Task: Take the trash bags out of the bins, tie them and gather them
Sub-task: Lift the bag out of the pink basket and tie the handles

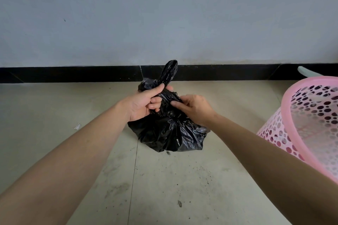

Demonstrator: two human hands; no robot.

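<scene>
Soft, even, fairly bright light across my feed.
I see a mild sheen on the creases of the black trash bag (pixel 170 133) and only a weak, diffuse shadow beneath it on the floor (pixel 182 179). The skirting (pixel 73 74) bows slightly from wide-angle distortion, and the pink bin (pixel 286 115) looks stretched and softer at the right edge.

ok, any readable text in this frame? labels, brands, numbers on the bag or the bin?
None readable.
The black trash bag, gripped by the left hand and the right hand, is plain.
The pink bin shows no label.
The scrap on the floor is too small to tell.
</scene>
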